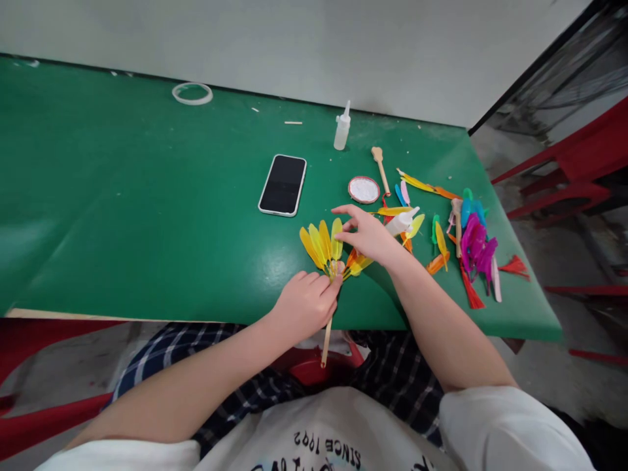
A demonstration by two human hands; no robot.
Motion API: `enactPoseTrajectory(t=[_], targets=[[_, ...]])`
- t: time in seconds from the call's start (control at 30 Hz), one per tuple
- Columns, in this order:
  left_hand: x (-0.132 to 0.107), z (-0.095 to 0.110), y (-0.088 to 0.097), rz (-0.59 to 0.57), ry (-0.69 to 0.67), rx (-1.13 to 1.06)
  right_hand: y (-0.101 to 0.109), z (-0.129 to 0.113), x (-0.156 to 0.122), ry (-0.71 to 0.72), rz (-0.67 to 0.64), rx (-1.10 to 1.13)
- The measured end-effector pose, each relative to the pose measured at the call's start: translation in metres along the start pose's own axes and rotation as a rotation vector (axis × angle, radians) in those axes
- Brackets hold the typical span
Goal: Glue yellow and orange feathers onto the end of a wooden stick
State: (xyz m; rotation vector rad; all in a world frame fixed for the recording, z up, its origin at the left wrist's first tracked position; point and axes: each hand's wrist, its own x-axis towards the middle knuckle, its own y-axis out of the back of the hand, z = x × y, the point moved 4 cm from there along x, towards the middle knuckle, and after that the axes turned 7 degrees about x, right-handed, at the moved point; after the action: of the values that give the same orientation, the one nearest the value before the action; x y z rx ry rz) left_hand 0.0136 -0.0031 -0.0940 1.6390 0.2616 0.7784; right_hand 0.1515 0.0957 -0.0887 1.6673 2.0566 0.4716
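Observation:
My left hand (309, 297) is closed around the thin wooden handle (327, 340) of a small feather fan, gripping it just below its head. Yellow feathers (321, 242) spread upward from the head, with orange and yellow feathers (356, 263) to the right. Over the fan's right side, my right hand (367, 234) has its fingers apart, fingertips against or very near the edge of an upright yellow-green feather (336, 239). A white squeeze bottle (401, 222) with a pointed nozzle shows just beyond my right wrist, its lower end hidden.
A phone (283, 185), another squeeze bottle (342, 129), a round white disc with a red rim (364, 190) and a wooden stick (380, 169) lie farther back on the green table (147, 216). Loose feathers (475, 242) and red tassels (471, 288) are at right. A tape ring (192, 93) lies back left.

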Motion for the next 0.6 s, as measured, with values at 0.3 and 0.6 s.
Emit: enactPoseTrajectory(t=[0.3, 0.6], targets=[[-0.001, -0.002, -0.003, -0.016, -0.008, 0.015, -0.006, -0.003, 0.005, -0.002, -0.077, 0.124], [0.0, -0.002, -0.003, -0.036, 0.025, -0.03, -0.011, -0.005, 0.006, 0.108, -0.024, 0.036]])
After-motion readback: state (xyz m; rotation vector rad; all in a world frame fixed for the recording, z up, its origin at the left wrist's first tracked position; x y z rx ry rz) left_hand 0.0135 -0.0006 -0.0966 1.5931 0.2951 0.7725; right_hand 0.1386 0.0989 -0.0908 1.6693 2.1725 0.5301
